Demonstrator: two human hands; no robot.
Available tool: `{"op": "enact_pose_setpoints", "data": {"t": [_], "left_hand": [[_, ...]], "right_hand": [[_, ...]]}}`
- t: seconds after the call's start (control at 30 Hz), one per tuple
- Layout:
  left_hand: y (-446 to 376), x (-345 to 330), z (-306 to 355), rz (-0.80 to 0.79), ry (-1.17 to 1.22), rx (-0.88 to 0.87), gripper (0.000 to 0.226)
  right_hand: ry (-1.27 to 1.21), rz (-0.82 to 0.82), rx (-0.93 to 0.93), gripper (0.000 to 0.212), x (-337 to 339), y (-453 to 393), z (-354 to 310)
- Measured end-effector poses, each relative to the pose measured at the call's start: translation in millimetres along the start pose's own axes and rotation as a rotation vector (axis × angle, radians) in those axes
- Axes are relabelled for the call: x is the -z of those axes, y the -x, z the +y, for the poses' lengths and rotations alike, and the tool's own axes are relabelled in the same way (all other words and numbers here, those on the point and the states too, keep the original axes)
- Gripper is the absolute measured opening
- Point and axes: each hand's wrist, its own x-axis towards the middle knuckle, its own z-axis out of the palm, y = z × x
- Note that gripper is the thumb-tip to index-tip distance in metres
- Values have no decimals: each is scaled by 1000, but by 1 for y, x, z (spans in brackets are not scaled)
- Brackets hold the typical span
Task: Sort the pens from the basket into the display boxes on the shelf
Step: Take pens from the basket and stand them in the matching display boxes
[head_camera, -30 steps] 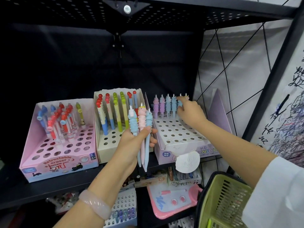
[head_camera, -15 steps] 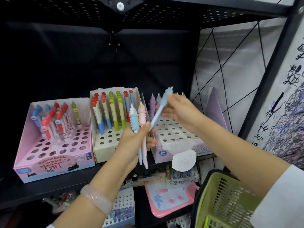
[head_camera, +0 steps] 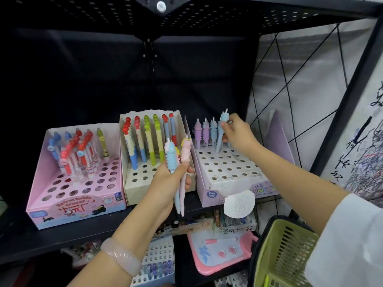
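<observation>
My left hand (head_camera: 170, 179) grips two unicorn pens upright in front of the shelf, a blue one (head_camera: 171, 160) and a pink one (head_camera: 185, 156). My right hand (head_camera: 238, 132) pinches another blue unicorn pen (head_camera: 221, 133) and holds it upright over the back row of the unicorn display box (head_camera: 232, 183), its tip near a hole. Three unicorn pens (head_camera: 205, 133) stand in that back row to its left. The green basket (head_camera: 284, 253) hangs at the lower right, its inside mostly hidden.
A cream box (head_camera: 132, 187) of red, green and blue pens stands in the middle. A pink retractable-eraser box (head_camera: 76, 206) stands at the left. A black shelf plate runs overhead. Below are a pink drawing board (head_camera: 219, 251) and more stationery. A round white tag (head_camera: 239, 204) hangs from the unicorn box.
My right hand took the blue pen from my left hand's bundle and carried it right and back to the unicorn box's rear row. My left hand now holds two pens.
</observation>
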Motion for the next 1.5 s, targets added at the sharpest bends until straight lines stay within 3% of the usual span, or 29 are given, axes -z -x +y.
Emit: {"op": "enact_pose_setpoints", "data": {"t": [0.2, 0.3, 0.37, 0.43, 0.47, 0.57, 0.63, 0.8, 0.93, 1.03, 1.13, 1.5], "left_hand": [[5, 0, 4, -9, 120, 21, 21], [7, 3, 6, 11, 87, -7, 15], [7, 4, 6, 14, 86, -22, 10], [8, 4, 7, 5, 96, -33, 9], [7, 4, 7, -1, 96, -39, 9], [7, 0, 9, -9, 75, -54, 8], [7, -4, 10, -17, 73, -65, 9], [5, -12, 12, -42, 70, -46, 12], [-1, -17, 13, -67, -3, -29, 13], [-10, -22, 13, -65, -38, -22, 7], [-17, -26, 12, -55, -30, -13, 4], [-20, -25, 5, -87, 3, -47, 14]], "right_hand": [[348, -196, -26, 27, -12, -2, 4], [421, -151, -32, 24, -14, 2, 9], [437, -19, -28, 27, -12, 6, 4], [309, 122, 42, 22, -12, 16, -8], [177, 90, 68, 17, -13, 23, -16], [-213, -329, 23, 18, -19, 49, -42], [-308, -458, 10, 22, -22, 61, -47], [-487, -357, -32, 23, -19, 59, -45], [-653, -95, -137, 30, 10, 34, -33], [-384, 179, -146, 27, 37, 9, -12], [-142, 317, -124, 20, 54, -9, 9], [324, 151, -34, 29, 47, -23, 46]]}}
